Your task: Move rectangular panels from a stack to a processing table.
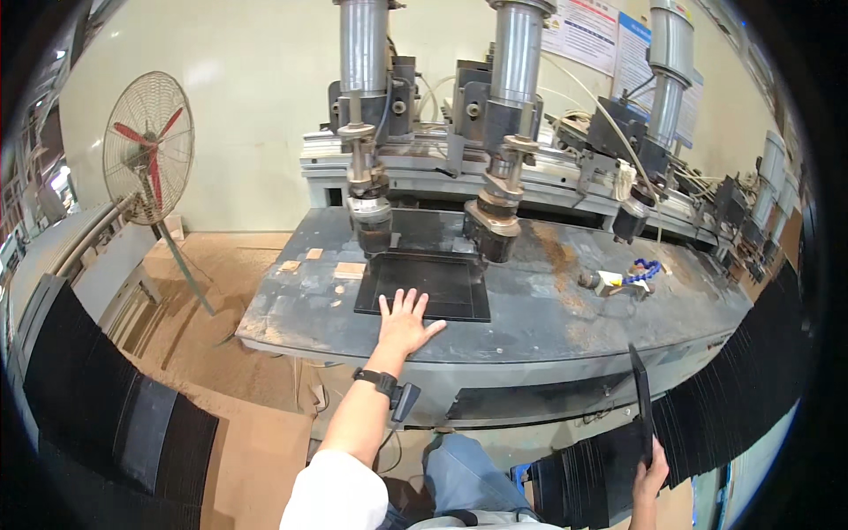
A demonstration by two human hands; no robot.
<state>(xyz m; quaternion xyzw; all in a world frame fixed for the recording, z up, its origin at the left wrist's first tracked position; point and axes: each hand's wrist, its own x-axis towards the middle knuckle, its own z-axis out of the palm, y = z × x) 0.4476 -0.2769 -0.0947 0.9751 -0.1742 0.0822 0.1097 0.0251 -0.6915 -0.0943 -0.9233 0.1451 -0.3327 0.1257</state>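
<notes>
Black panel (442,276): lies flat on the bench (539,331), near its front edge, its far corners by the two machine heads.
Left hand (408,329): palm down, fingers spread on the panel's near part, pressing or resting without gripping.
Right hand (652,477): grasps the lower end of a second panel (642,393), which stands edge-on in front of the bench.
Steadying: a flat palm seems right for keeping the sheet down; even pressure, square to the heads, should suit it best.
Machine heads (370,221): rise beyond the fingertips; whether they touch the sheet, I cannot tell. Fingers are best kept on the near half.
Front edge: a narrow grey strip separates it from the sheet, so pulling nearer could soon bring an overhang.
Left side: small wood pieces (350,270) lie just beside the sheet and could snag a slide.
Right side: more room to shift, up to the blue coiled hose (642,270); sawdust (558,252) could get underneath.
Held panel: needs lifting over the bench's front edge, away from the stacked panels (729,397) at right.
</notes>
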